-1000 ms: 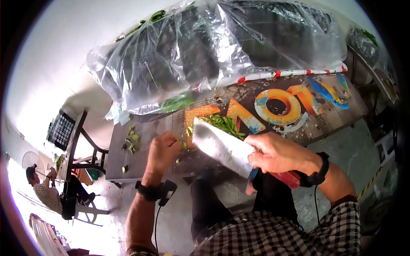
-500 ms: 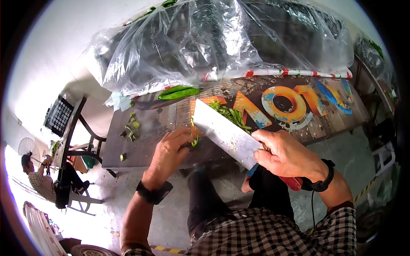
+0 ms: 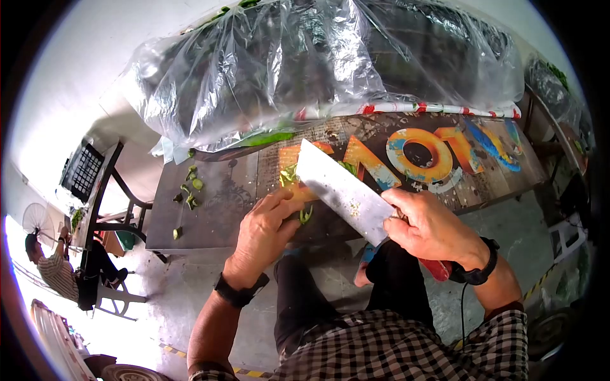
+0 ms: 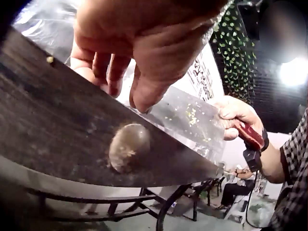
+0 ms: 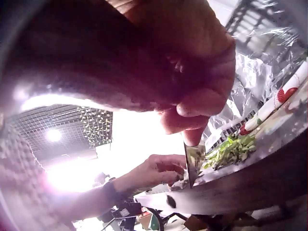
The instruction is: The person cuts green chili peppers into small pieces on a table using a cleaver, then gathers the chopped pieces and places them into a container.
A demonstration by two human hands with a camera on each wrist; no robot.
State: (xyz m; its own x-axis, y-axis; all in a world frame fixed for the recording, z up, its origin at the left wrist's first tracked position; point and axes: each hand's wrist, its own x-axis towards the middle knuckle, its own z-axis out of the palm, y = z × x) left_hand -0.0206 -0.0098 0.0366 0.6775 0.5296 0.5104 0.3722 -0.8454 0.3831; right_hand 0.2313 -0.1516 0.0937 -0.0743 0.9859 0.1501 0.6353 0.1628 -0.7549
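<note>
Cutting well here seems to hang on the gap between the left hand (image 3: 267, 228) and the broad rectangular steel cleaver (image 3: 343, 197): the left fingertips are best tucked back, knuckles toward the blade, while the right hand (image 3: 435, 232) guides the edge in short, controlled strokes. That right hand is wrapped round the cleaver's root, gripping where the blade meets the red handle (image 3: 436, 270). The left hand's fingers bend down toward the dark wood-patterned table (image 3: 219, 219), thumb apart from them; whether they pinch anything I cannot tell.

The cleaver is between the two hands, its blade just beside the left fingers. Its long axis runs slantwise: handle back under the right hand toward the right forearm, blade reaching forward and leftward, its far end ahead of the left fingertips. One flat face, flecked with pale bits, shows from above; whether the edge touches the table is unclear.

Bright green vegetable shreds (image 5: 231, 151) lie beyond the blade, forward of the hands, and a small curved green piece (image 3: 305, 216) sits just beside the left thumb. Clearing that piece only with the cleaver at rest would probably be safest.
</note>
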